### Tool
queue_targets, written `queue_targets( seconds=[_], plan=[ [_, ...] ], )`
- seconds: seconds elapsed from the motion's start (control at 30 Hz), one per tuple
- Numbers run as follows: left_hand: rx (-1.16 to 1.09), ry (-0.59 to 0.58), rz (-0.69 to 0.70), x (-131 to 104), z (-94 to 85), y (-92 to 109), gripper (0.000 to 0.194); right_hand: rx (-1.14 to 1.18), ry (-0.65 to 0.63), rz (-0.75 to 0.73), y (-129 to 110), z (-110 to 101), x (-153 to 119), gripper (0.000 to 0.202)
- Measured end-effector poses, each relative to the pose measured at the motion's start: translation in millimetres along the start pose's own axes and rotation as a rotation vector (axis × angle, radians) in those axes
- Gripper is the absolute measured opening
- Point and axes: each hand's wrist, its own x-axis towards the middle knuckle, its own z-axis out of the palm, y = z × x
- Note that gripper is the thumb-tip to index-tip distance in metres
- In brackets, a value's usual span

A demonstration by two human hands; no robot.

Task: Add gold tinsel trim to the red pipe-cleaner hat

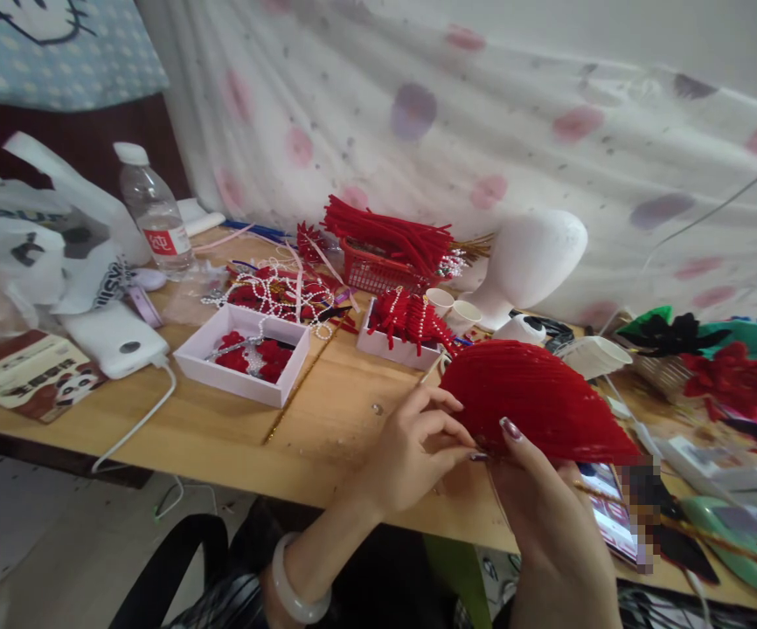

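A red, ribbed, fan-shaped piece (pixel 529 397) with a fuzzy look is held up above the front of the table. My right hand (pixel 542 489) grips its lower edge, with the thumb lying across the front. My left hand (pixel 424 437), a pale bangle on its wrist, is at the lower left corner of the piece. Its thumb and forefinger are pinched together there; whatever lies between them is too small to make out.
Left of my hands lies a white box (pixel 244 354) with red flowers. Behind stand a red basket (pixel 378 275) of red fuzzy stems, paper cups (pixel 465 314) and a white foam head (pixel 536 258). A phone (pixel 607 511) lies at right, a water bottle (pixel 156 214) at left.
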Motion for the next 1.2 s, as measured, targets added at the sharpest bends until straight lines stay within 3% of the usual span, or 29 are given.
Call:
queue_targets(
  seconds=[0.23,0.4,0.5,0.57,0.67,0.87,1.0,1.2],
  plan=[
    [0.000,0.104,-0.008,-2.1,10.3,5.7,0.012,-0.047,0.115,0.003,-6.6,-1.2,2.8,0.044],
    [-0.008,0.249,-0.013,-5.4,24.8,12.7,0.007,0.024,0.078,0.066,-4.2,2.8,-0.4,0.032],
    [-0.063,0.290,-0.014,-5.1,28.6,14.2,0.004,0.007,0.047,-0.001,-0.4,3.4,-4.7,0.027],
    [-0.114,0.307,-0.047,-4.4,28.4,14.4,0.004,-0.046,0.034,-0.055,1.2,2.1,-7.8,0.035],
    [-0.183,0.323,-0.124,-4.9,27.5,12.7,0.006,-0.164,-0.018,-0.105,2.9,-3.1,-11.0,0.051],
    [-0.251,0.330,-0.130,-8.2,28.8,2.5,0.006,-0.324,-0.032,-0.083,7.1,-15.9,-10.1,0.032],
    [-0.321,0.305,-0.120,-8.2,30.2,-4.6,0.006,-0.349,0.003,-0.103,8.7,-16.5,-9.5,0.031],
    [-0.470,0.277,-0.159,-12.3,32.8,-4.4,0.030,-0.364,0.027,-0.158,8.4,-18.3,-7.1,0.031]
  ],
)
